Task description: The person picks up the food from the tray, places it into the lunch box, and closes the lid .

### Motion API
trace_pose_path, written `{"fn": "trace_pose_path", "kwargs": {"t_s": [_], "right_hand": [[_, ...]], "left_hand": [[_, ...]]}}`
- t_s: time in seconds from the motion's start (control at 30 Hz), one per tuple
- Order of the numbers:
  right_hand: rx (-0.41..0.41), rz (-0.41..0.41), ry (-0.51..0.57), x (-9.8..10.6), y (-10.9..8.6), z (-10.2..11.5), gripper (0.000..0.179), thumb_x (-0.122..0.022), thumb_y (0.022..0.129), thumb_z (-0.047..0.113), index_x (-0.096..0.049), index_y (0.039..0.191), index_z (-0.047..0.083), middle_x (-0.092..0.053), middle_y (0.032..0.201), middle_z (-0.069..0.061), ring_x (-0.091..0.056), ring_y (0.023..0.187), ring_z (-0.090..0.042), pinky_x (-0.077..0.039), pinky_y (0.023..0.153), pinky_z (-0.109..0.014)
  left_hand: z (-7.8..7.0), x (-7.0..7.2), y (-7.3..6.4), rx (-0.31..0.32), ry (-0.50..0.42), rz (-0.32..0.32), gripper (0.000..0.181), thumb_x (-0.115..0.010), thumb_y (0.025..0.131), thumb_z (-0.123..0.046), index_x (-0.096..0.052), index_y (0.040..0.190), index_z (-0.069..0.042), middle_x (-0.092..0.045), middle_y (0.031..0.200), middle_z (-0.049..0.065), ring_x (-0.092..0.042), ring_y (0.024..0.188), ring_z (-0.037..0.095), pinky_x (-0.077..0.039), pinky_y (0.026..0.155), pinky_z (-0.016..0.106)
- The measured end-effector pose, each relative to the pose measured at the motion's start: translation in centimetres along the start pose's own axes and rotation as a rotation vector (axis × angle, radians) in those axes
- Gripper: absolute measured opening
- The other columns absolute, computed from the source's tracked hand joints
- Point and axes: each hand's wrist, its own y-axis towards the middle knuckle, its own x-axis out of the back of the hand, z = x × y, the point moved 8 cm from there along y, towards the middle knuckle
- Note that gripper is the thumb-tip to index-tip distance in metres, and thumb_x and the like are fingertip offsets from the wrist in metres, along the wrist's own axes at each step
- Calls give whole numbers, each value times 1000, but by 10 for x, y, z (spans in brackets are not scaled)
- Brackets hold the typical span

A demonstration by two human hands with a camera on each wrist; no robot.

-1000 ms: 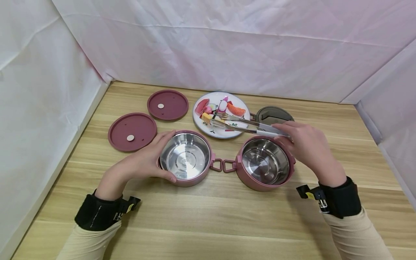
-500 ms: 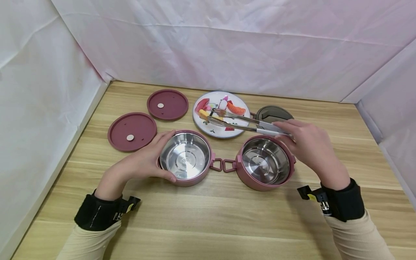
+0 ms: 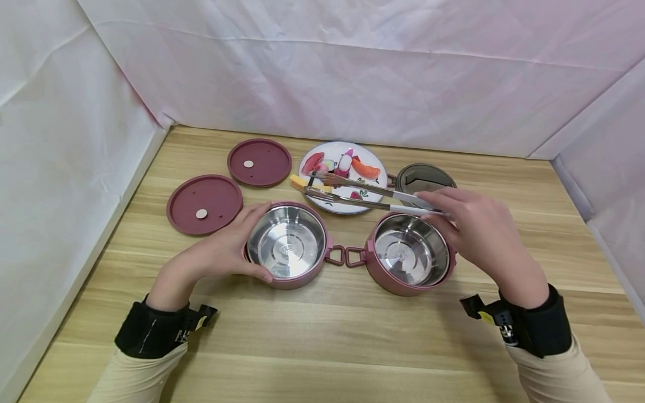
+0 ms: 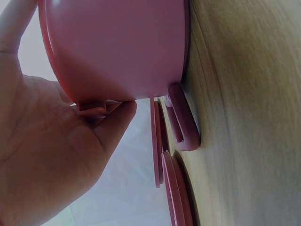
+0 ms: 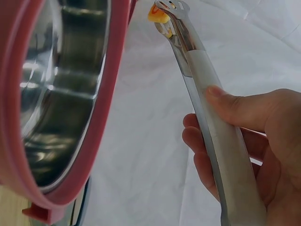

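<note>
My left hand (image 3: 216,252) holds the side of a mauve steel-lined pot (image 3: 297,282), thumb at the near rim. In the left wrist view, a finger reaches under a tab on its wall (image 4: 117,47). My right hand (image 3: 476,232) grips metal tongs (image 3: 363,204) with pale handles, reaching over a second mauve pot (image 3: 398,285). Between the tong tips is a yellow sushi piece (image 3: 298,182) with a black band, over the left edge of a white plate (image 3: 332,148); its yellow end also shows in the right wrist view. Both pots look empty inside.
Red, pink and orange sushi pieces (image 3: 366,169) lie on the plate. Two round maroon lids (image 3: 259,162) rest at the left, each with a pale disc. A dark grey round lid (image 3: 425,176) sits behind the right pot. White cloth walls (image 3: 353,84) enclose the table.
The tongs have moved left, carrying the yellow sushi piece from the plate's middle to over its left edge. My left hand and both pots stay in place.
</note>
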Motion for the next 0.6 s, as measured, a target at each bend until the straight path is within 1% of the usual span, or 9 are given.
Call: {"fn": "trace_pose_path", "kwargs": {"t_s": [0.1, 0.23, 0.33, 0.43, 0.6], "right_hand": [[20, -1, 7, 3, 1, 8, 42, -83, 78, 7, -74, 118, 12, -75, 99, -7, -64, 66, -19, -41, 50, -32], [35, 0, 22, 6, 1, 16, 42, -83, 78, 8, -74, 119, 12, -76, 101, -9, -69, 74, -25, -50, 54, -40], [37, 2, 32, 8, 1, 21, 42, -83, 78, 8, -74, 118, 12, -76, 102, -9, -71, 79, -28, -53, 56, -45], [44, 6, 39, 9, 0, 26, 42, -83, 77, 8, -74, 118, 13, -76, 102, -8, -72, 80, -27, -54, 57, -45], [75, -1, 50, 10, -2, 34, 43, -84, 76, 8, -74, 118, 15, -76, 101, -5, -72, 79, -23, -53, 56, -42]], "left_hand": [[0, 0, 0, 0, -2, 1, 135, -91, 62, -52, -8, 161, -11, -20, 160, 16, -31, 145, 35, -33, 117, 57], [-1, 0, 0, -4, -6, 0, 135, -92, 62, -52, -9, 161, -11, -19, 161, 16, -30, 146, 35, -33, 117, 57], [-1, 0, 0, -7, -9, 0, 134, -92, 62, -51, -9, 161, -13, -18, 162, 15, -29, 147, 35, -32, 117, 58], [-2, 0, 0, -8, -16, 0, 133, -92, 62, -49, -10, 160, -14, -18, 161, 14, -29, 147, 34, -32, 117, 57], [-1, -1, 0, -3, -31, 0, 130, -92, 62, -50, -14, 159, -12, -20, 159, 15, -29, 146, 33, -32, 118, 56]]}}
